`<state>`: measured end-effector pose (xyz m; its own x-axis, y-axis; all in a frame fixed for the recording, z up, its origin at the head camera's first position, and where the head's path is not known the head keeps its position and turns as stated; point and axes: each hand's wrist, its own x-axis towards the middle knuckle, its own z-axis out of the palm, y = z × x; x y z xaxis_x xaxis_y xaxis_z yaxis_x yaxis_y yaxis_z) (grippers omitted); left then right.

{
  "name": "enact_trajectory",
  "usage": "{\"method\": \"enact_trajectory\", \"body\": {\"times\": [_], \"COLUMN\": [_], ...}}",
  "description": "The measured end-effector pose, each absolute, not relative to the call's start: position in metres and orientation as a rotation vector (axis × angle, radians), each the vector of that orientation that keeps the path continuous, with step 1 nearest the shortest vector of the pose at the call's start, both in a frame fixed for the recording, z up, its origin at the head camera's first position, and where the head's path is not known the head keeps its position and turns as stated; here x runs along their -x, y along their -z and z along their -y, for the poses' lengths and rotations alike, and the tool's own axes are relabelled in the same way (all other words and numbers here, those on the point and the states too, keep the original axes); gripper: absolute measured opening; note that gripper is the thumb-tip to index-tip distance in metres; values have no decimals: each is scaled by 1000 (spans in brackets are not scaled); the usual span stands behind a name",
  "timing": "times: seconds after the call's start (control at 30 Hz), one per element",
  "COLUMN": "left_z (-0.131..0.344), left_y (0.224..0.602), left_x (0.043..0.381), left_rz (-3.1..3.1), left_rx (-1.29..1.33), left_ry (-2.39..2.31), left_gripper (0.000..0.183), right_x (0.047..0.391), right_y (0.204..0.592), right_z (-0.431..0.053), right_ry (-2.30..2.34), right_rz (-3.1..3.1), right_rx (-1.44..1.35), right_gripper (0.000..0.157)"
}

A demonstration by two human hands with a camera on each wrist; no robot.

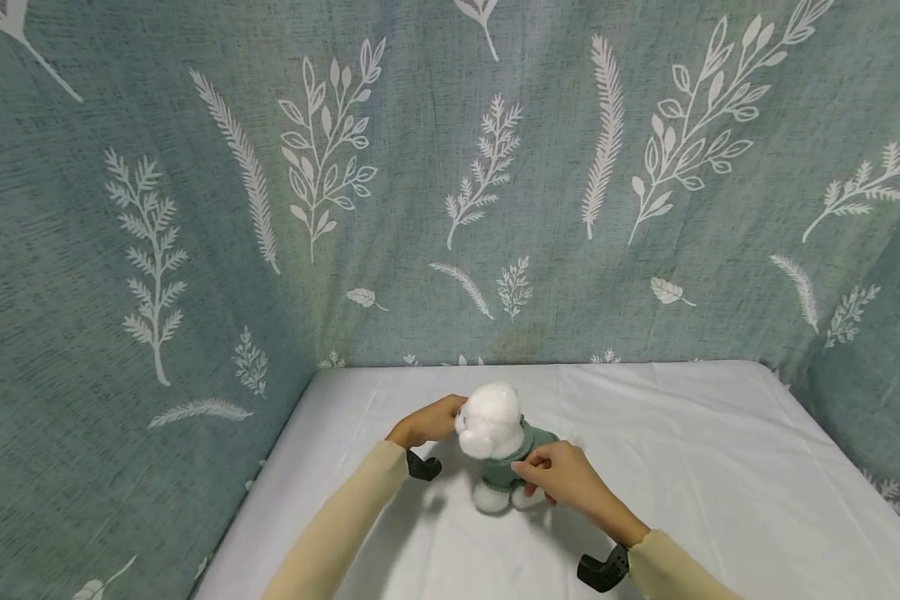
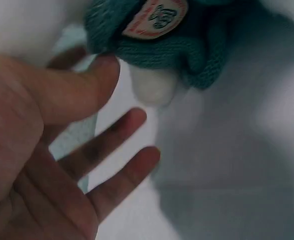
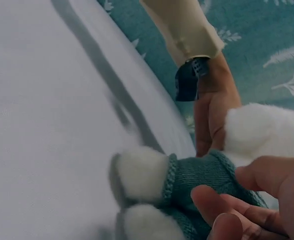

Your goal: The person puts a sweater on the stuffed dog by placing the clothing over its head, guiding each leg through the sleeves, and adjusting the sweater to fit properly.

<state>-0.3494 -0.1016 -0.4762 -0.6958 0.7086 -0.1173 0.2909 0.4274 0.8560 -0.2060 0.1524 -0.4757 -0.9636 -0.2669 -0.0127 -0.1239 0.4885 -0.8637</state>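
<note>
A white fluffy plush toy (image 1: 491,421) in a green knitted sweater (image 3: 199,172) stands on the white cloth, its face turned left. My left hand (image 1: 437,421) is at the far left side of its head. In the left wrist view, the left thumb and a finger grip the sweater edge below the white fur, while the other left fingers (image 2: 129,172) stick out. A round printed label (image 2: 157,19) shows on the sweater. With curled fingers and thumb, my right hand (image 1: 558,475) holds the sweater at the toy's near right side. Two white feet (image 3: 142,175) point downward.
A white cloth (image 1: 690,467) covers the table. Green curtains (image 1: 420,167) with white leaf prints enclose it at the back and sides. Each wrist wears a black device (image 1: 603,568).
</note>
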Motion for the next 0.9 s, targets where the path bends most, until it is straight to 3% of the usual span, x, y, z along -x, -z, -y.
{"method": "enact_trajectory", "body": {"times": [0.37,0.67,0.9], "left_z": [96,90,77], "left_y": [474,485,489], "left_x": [344,331,317], "left_rz": [-2197,-2121,-2001], "left_rx": [-953,-824,-817], "left_ry": [-1194,-1374,-1564], "left_gripper": [25,37,63], "right_x": [204,206,216], "right_y": [476,468,468], "right_z": [-148,-154,-169], "right_ry": [1522,1455,1517], "right_rz": [-2628,-2720,-2766], "right_rx": [227,158,160], "right_gripper": [31,34,52]}}
